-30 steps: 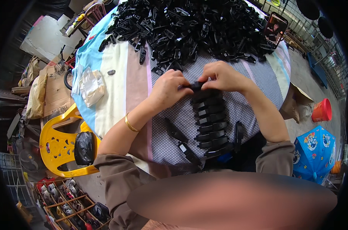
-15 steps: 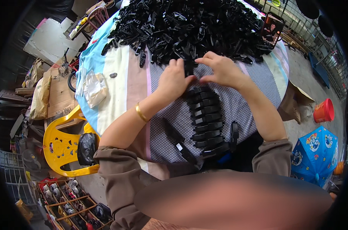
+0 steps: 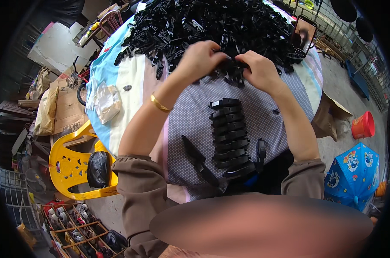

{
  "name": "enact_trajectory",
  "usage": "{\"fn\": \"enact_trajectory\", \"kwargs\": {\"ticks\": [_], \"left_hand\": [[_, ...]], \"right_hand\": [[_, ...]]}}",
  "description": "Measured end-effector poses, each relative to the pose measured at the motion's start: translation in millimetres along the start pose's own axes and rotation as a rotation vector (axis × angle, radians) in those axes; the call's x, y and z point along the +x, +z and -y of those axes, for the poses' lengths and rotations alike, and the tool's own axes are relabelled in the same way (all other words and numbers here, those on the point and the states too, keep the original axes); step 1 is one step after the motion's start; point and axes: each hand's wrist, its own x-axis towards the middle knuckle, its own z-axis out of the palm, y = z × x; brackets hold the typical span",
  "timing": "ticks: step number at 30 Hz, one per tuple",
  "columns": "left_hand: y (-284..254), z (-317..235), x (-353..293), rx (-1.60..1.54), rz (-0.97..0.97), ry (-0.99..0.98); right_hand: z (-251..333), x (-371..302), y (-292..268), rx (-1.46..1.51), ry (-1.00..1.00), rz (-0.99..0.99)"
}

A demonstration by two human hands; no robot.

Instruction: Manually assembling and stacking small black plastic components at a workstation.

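Note:
A large heap of small black plastic pieces (image 3: 173, 30) covers the far part of the table. At its near edge my left hand (image 3: 201, 60) is closed, thumb against curled fingers, at a dark plastic piece (image 3: 230, 66). My right hand (image 3: 259, 71) pinches at the same spot from the other side; the piece's exact shape is hidden among the fingers and the heap. Between my forearms a row of black plastic parts (image 3: 230, 133), laid side by side, runs toward me. One more part (image 3: 261, 150) stands beside the row's right side, and two long parts (image 3: 199, 159) lie to its left.
A phone (image 3: 304, 36) stands upright at the table's far right. On the patterned cloth (image 3: 135, 112) lie a clear plastic bag (image 3: 106, 102) and a small dark object (image 3: 127, 87). A yellow chair (image 3: 68, 165) is at left; a red bucket (image 3: 363, 124) and blue umbrella (image 3: 352, 174) are at right.
Both hands have moved away from me and to the right, into the heap's near edge. The far end of the row is now uncovered, and a small black bit shows beside my right forearm.

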Motion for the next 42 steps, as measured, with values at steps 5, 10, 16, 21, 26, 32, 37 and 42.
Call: {"fn": "enact_trajectory", "kwargs": {"ticks": [5,10,16,21,26,32,37,42], "left_hand": [[-28,40,-12,0.038,-0.041,-0.005],[3,27,-50,0.245,0.057,-0.026],[8,15,-71,0.222,-0.105,0.073],[10,11,-104,0.086,0.126,0.200],[6,8,-112,-0.033,0.146,0.275],[9,15,-114,-0.092,0.098,0.113],[12,14,-113,-0.143,0.083,-0.004],[13,16,-114,-0.105,0.017,0.053]], "right_hand": [[32,-6,9,0.056,-0.247,0.165],[24,-7,20,-0.211,-0.104,0.118],[25,-9,20,-0.191,-0.193,0.109],[25,-6,18,-0.125,-0.238,0.006],[52,-9,7,0.199,-0.230,0.059],[66,-16,19,0.472,-0.108,0.206],[52,-13,24,0.602,-0.032,0.408],[51,-14,17,0.301,-0.235,0.296]]}}
